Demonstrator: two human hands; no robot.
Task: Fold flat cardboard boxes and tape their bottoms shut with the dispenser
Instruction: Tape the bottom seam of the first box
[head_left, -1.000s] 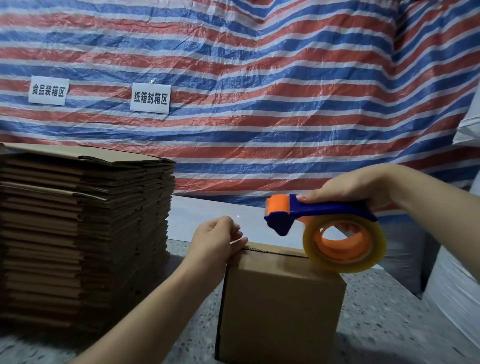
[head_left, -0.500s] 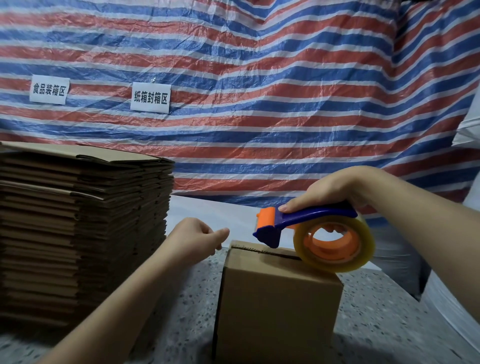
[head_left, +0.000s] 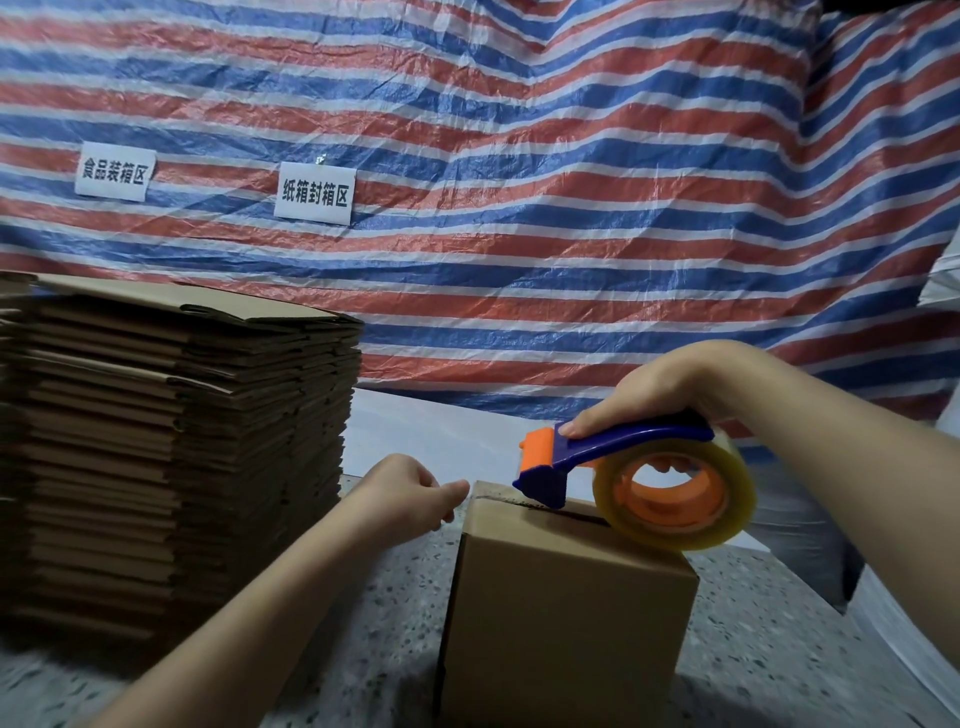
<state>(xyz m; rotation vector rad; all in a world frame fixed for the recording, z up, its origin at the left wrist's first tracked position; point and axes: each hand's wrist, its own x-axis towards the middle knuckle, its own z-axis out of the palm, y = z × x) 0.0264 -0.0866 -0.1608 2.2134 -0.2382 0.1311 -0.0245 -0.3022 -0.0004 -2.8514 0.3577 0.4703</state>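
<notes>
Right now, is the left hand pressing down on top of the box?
No, the left hand sits beside the box, at its top left corner, not on top.
</notes>
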